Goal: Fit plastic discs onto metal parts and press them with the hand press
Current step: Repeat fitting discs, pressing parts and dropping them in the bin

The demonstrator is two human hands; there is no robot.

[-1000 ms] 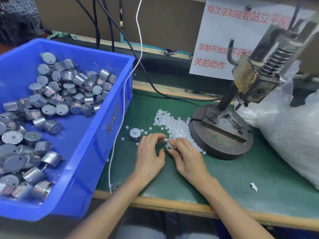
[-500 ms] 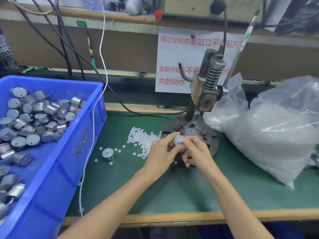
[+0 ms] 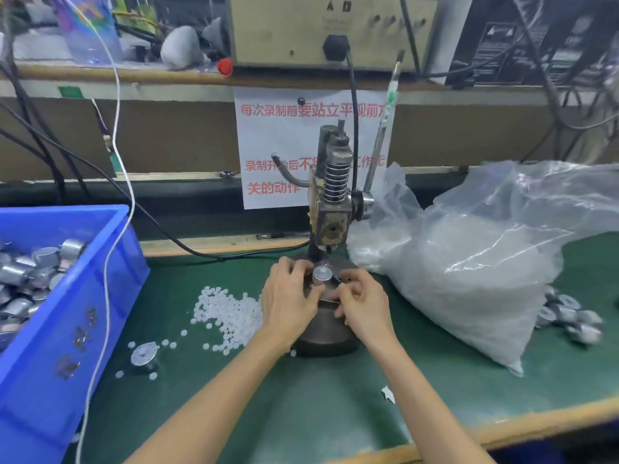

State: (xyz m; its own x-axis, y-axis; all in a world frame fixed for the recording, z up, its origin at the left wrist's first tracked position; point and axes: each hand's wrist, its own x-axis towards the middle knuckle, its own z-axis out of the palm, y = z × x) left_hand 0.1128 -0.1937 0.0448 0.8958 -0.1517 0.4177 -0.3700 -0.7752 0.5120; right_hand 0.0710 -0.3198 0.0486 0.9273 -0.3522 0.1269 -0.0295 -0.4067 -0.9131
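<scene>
At my far left a blue bin [image 3: 100, 262] holds a heap of metal parts [image 3: 43, 262], kept within easy reach as stock. Next, on the green mat [image 3: 268, 413], one spare metal part [image 3: 144, 354] stands alone, and a loose pile of white plastic discs [image 3: 231, 313] lies just beside the press so I can pick one quickly. My left hand [image 3: 289, 296] curls its thumb and fingers round the metal part [image 3: 322, 275] I am working on. It stands upright on the round base [image 3: 321, 333] of the hand press [image 3: 333, 202], directly under the ram, and a pale cap on its top looks like one of the discs. I judge I am centring it before pressing. My right hand [image 3: 363, 303] has its fingers curled just beside the part's right edge; I cannot tell whether they pinch it or only hover. The press lever [image 3: 382, 139] rises untouched behind. Farther right slumps a large clear plastic bag [image 3: 485, 262], and beyond it a small cluster of parts [image 3: 569, 319], probably finished ones set aside.
</scene>
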